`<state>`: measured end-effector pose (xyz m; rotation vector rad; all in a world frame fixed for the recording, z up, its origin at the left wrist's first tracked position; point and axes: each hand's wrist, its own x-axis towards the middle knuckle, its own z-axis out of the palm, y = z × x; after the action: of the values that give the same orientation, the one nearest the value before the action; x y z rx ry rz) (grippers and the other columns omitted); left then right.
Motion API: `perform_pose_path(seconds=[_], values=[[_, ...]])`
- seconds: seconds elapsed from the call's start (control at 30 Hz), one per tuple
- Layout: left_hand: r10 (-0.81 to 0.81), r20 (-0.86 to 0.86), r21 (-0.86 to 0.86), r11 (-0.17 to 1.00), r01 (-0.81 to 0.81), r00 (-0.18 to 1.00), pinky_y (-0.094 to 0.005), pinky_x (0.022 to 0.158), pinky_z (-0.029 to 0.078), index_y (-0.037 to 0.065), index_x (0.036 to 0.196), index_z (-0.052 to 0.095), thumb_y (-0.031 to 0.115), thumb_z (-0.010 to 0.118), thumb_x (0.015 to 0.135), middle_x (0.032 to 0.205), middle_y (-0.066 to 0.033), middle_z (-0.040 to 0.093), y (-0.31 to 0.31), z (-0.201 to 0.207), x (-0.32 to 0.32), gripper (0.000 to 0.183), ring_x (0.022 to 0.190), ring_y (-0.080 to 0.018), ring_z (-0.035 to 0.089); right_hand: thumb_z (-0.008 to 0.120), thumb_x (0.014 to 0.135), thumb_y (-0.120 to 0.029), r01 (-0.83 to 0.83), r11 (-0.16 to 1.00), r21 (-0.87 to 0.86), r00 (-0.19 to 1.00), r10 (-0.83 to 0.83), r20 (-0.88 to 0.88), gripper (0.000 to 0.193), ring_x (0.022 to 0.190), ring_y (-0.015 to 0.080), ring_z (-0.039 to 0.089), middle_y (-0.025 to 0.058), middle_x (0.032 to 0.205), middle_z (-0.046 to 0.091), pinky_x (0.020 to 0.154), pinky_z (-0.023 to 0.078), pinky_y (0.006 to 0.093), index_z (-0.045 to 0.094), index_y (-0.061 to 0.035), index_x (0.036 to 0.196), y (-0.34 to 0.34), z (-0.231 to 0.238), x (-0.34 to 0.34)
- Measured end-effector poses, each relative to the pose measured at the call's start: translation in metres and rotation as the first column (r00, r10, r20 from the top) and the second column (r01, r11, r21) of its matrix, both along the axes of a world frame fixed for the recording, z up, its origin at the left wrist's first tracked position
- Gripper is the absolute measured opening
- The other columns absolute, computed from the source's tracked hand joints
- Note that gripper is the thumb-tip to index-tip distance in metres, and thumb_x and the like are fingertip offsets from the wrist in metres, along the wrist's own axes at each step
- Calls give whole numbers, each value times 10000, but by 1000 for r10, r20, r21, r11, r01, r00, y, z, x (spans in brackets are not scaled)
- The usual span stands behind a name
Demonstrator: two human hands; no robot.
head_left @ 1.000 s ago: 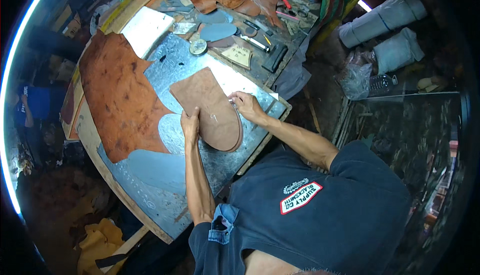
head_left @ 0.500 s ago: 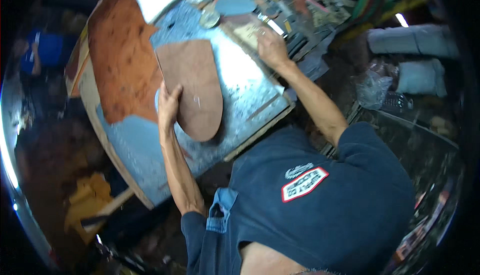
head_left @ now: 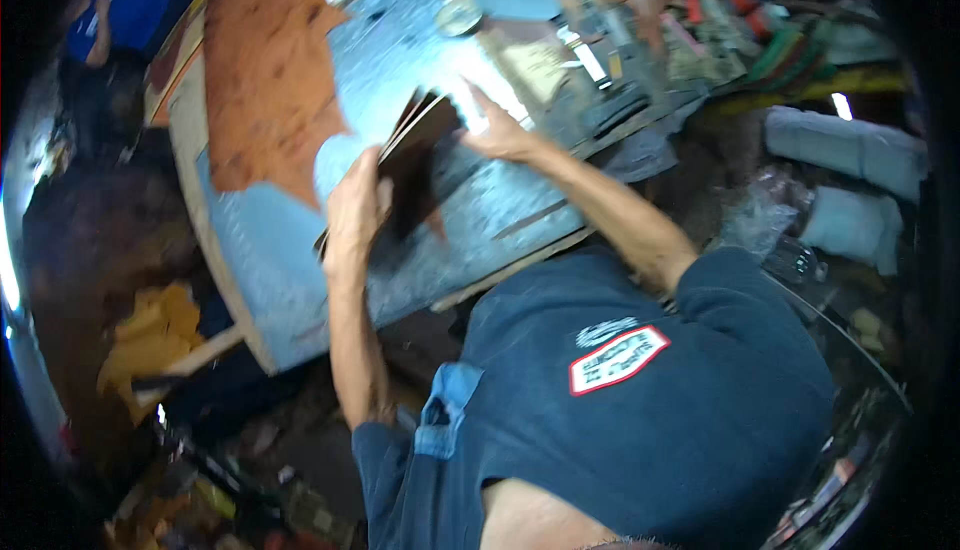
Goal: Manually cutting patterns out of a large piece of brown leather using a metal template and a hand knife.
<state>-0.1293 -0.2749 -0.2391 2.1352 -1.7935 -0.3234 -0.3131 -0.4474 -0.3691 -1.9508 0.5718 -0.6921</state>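
My left hand (head_left: 355,205) is closed on brown leather pieces (head_left: 418,155), rounded at one end. They are tipped up on edge above the work table (head_left: 275,285), so several thin layers show along their upper edge. Close to the far right end of these pieces, my right hand (head_left: 497,132) has its fingers stretched out and apart. Motion smears its fingertips, and nothing shows in its grasp. A large orange-brown hide (head_left: 268,80) covers the table's left side.
At the table's far side lie a round pale lid-like disc (head_left: 458,17), grey-blue oval pieces (head_left: 518,0) and several tools. White wrapped bundles (head_left: 845,150) lie beyond the table at right. A person in blue (head_left: 130,15) is at far left; yellow sheet material (head_left: 155,340) lies below.
The leather pieces have turned from facing up to standing on edge in my left hand. My right hand has come from the tools at the far right to beside them, its fingers opening.
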Motion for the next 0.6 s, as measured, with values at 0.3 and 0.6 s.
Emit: perform_pose_path(seconds=[0.3,0.6], values=[[53,7,-40,998,-53,999,-489,752,482,46,1156,522,31,581,786,994,-238,626,-3,5,-7,375,888,-425,610,550,898,-332,-359,908,214,905,283,318,748,1370,272,342,209,1461,361,1127,265,366,219,3,1478,-6,-4,52],[27,8,-103,994,-26,1000,-481,706,479,58,1080,477,24,602,743,906,-189,606,-8,11,-10,361,833,-389,610,564,838,-50,-224,943,248,972,195,134,337,993,231,555,138,1053,576,890,437,331,520,17,1165,-7,35,20]])
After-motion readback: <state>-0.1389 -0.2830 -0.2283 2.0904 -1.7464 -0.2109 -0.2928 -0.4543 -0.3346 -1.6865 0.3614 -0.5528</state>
